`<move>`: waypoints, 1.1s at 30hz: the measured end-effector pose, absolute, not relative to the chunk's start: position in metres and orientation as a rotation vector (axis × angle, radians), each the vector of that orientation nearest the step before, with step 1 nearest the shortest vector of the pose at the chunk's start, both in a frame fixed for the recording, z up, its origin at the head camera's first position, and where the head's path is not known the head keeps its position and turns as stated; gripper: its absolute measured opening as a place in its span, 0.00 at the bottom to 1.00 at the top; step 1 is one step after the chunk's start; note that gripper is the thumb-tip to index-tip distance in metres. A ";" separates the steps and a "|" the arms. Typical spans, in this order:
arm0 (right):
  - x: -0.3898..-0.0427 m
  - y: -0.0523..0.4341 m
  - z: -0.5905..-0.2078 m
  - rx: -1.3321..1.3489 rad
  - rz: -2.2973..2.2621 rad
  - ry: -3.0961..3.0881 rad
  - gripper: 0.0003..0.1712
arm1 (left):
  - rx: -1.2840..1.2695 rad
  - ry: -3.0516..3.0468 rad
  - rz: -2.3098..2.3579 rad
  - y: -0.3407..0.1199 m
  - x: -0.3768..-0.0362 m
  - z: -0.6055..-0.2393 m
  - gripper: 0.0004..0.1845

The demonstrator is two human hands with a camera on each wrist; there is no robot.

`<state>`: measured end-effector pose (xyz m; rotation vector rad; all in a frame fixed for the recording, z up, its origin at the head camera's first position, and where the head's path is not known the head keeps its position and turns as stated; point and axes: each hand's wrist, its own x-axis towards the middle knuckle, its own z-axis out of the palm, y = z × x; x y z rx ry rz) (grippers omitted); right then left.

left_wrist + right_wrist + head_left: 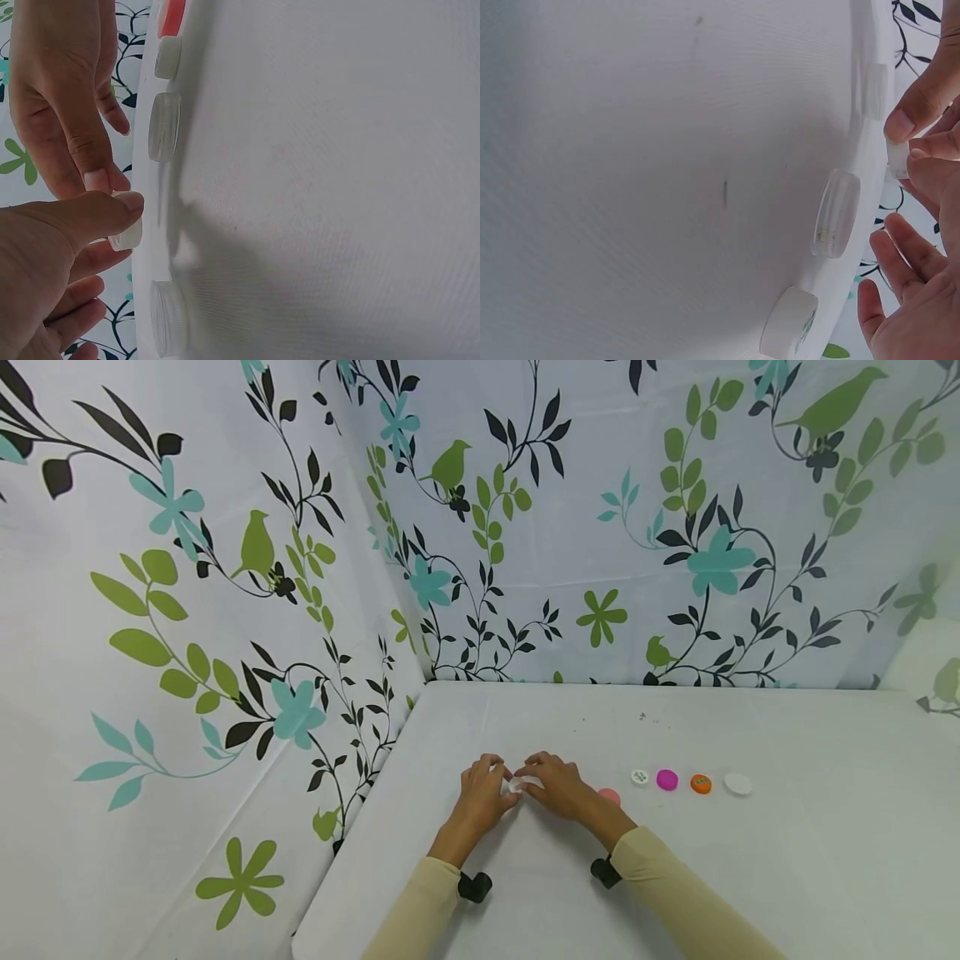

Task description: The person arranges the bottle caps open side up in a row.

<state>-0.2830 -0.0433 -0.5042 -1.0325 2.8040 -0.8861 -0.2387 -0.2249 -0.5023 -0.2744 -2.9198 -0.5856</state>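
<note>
While your left hand (480,793) and right hand (557,787) meet over the white cloth-covered worktop (787,860), both pinch one small white plastic bottle cap (516,785) between thumb and fingertips, lifted just off the cloth. From the left wrist view the cap (126,234) sits under your left thumb, with the right hand's fingertips touching its far side.

Judge it as very light, stiff and smooth-skinned, so it could slip or flick away; the ribbed side wall looks like the surest place to grip, with opposing fingertips rather than on the flat top.

At 3 o'clock from your hands a row of loose caps lies on the worktop: a pink round cap (610,795) just beside your right wrist, then a white cap with dark print (640,777), a magenta cap (667,779), an orange cap (701,783) and a plain white disc-like cap (738,784). Clear ridged caps (163,126) show near the hands in the wrist views, though how many is hard to tell.

No container is in view; the caps all rest straight on the cloth.
</note>
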 end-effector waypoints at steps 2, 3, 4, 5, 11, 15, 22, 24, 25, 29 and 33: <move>-0.283 -0.043 -0.504 -1.028 -0.857 2.798 0.17 | -0.275 -2.925 -0.600 -0.225 -0.238 -0.502 0.16; -0.283 -0.042 -0.504 -1.028 -0.844 2.796 0.17 | -0.275 -2.930 -0.603 -0.225 -0.238 -0.501 0.15; -0.283 -0.042 -0.505 -1.027 -0.831 2.797 0.17 | -0.274 -2.936 -0.602 -0.225 -0.238 -0.501 0.15; -0.283 -0.042 -0.505 -1.026 -0.820 2.797 0.17 | -0.272 -2.941 -0.600 -0.225 -0.238 -0.502 0.15; -0.285 -0.044 -0.510 -1.015 -0.766 2.808 0.17 | -0.268 -2.969 -0.553 -0.225 -0.239 -0.505 0.15; -0.285 -0.045 -0.513 -1.017 -0.743 2.820 0.17 | -0.267 -2.976 -0.551 -0.225 -0.239 -0.507 0.16; -0.285 -0.046 -0.516 -1.021 -0.736 2.837 0.15 | -0.276 -2.971 -0.534 -0.225 -0.239 -0.509 0.15; -0.285 -0.046 -0.518 -1.012 -0.738 2.838 0.15 | -0.281 -2.971 -0.531 -0.224 -0.239 -0.509 0.15; -0.285 -0.046 -0.518 -1.006 -0.736 2.838 0.15 | -0.279 -2.975 -0.528 -0.224 -0.239 -0.509 0.15; -0.284 -0.047 -0.520 -1.001 -0.741 2.849 0.14 | -0.283 -2.981 -0.525 -0.224 -0.239 -0.508 0.15; -0.283 -0.047 -0.521 -1.013 -0.744 2.857 0.14 | -0.280 -2.984 -0.524 -0.224 -0.238 -0.509 0.15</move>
